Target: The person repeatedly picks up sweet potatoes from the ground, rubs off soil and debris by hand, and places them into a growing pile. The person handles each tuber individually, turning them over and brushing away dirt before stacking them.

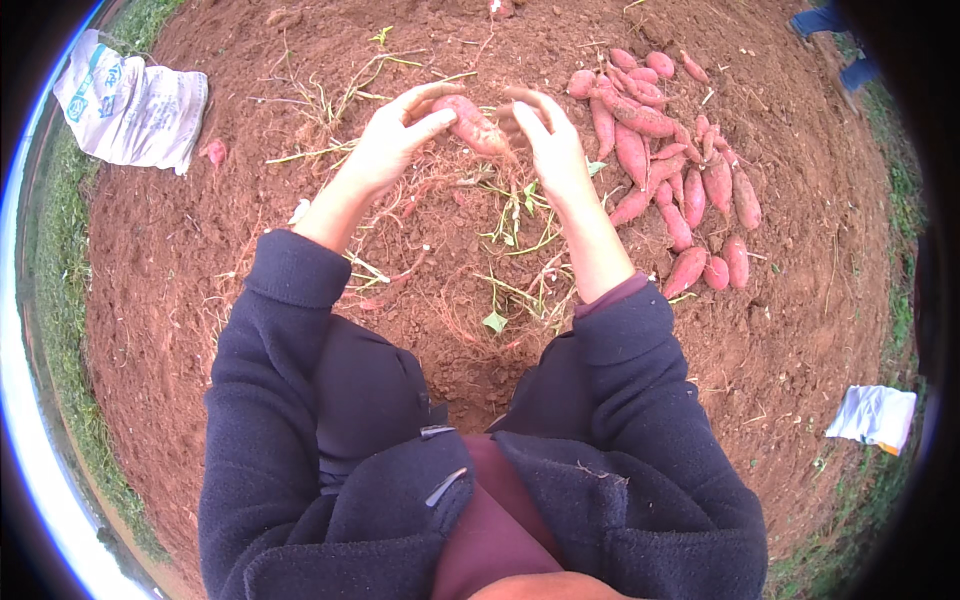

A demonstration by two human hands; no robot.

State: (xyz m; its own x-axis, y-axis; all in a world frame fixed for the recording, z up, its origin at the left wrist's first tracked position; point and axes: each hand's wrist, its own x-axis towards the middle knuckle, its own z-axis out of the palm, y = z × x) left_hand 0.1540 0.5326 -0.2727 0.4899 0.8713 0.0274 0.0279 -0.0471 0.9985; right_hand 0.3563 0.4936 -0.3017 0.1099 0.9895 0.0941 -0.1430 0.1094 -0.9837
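Note:
A reddish, soil-dusted sweet potato [474,127] is held above the dug earth, its thick end in my left hand [400,128]. My left thumb lies along its near side, and the fingers curl over the far side. My right hand [548,138] is beside the tapered end, with fingers curved and thumb apart, gripping nothing that I can see. Pulled vines [516,215] with a few green leaves lie below the hands, among thin roots.
At the right, many sweet potatoes [632,152] lie in a loose heap. A white printed sack [135,108] rests at the far left, with a small root [214,151] by it. Another white bag [872,416] lies at the right. Blue-clad legs [822,20] show at the top right.

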